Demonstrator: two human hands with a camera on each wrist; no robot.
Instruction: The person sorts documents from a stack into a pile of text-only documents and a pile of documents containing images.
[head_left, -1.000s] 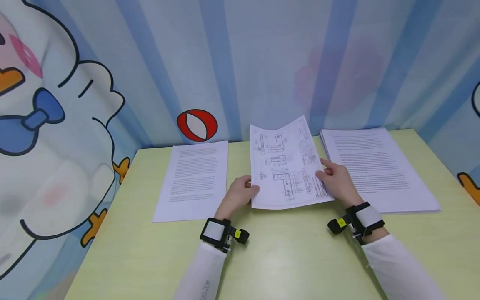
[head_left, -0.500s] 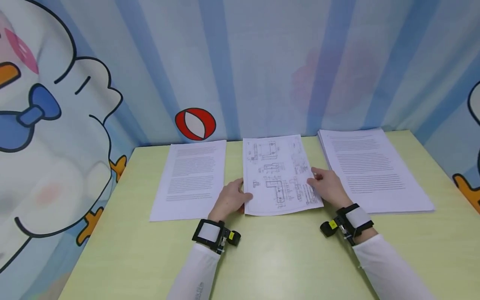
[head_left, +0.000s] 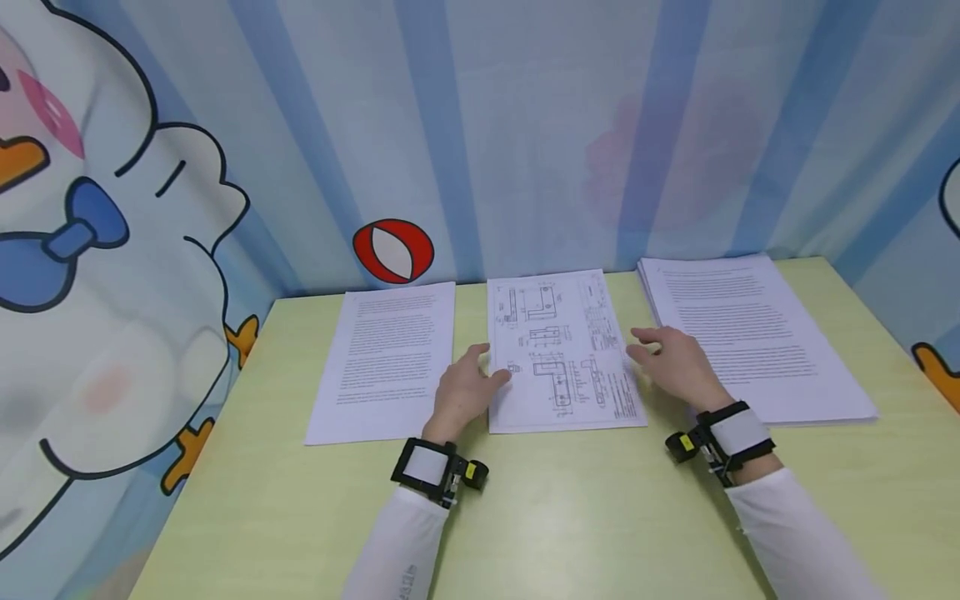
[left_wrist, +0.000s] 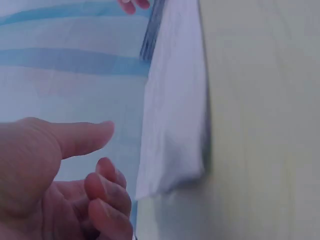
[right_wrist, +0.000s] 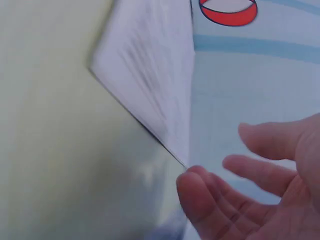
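Note:
A sheet printed with technical drawings (head_left: pixel 566 333) lies flat on the table between two lots of text pages. My left hand (head_left: pixel 461 392) hovers by its left edge, thumb over the margin and holding nothing. In the left wrist view the fingers are loosely bent, with a gap between thumb and fingertips. Just off the sheet's right edge is my right hand (head_left: pixel 678 367), its fingers spread and relaxed. Seen from the right wrist, the fingertips (right_wrist: pixel 192 187) come close to the paper's edge (right_wrist: pixel 150 85); whether they touch it I cannot tell.
On the left lies a text page (head_left: pixel 393 358), partly behind my left hand. A thicker stack of text pages (head_left: pixel 742 325) sits on the right, near my right wrist. A blue striped curtain (head_left: pixel 532 142) hangs along the back edge of the pale yellow table (head_left: pixel 570 517).
The drawing sheet, raised and curved in both hands a second ago, has gone down flat onto the table. Both hands have let go, and the right one has moved a little to the right.

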